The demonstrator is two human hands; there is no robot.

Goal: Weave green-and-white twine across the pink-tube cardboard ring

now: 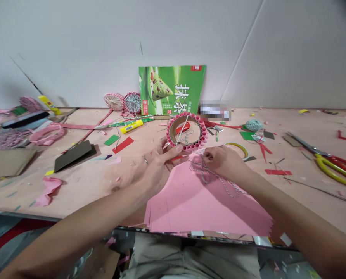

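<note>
My left hand (164, 161) grips the lower left edge of a cardboard ring (203, 133) whose outside is lined with small pink paper rolls. The ring is tilted up off the table, and a few strands of thin twine cross its opening. Just to the right, my right hand (224, 161) is closed with fingertips pinched on the grey-and-white twine (203, 174). Loose loops of that twine hang below the fingers over a stack of pink paper (196, 209) at the table's front edge.
Behind the ring stands a green package (173, 91) against the wall, with two string-wound discs (132, 102) beside it. Large yellow-and-red scissors (333, 162) lie at right, near a twine ball (254, 124) and tape roll (239, 150). Left are a glue stick (131, 126) and dark folded card (74, 156).
</note>
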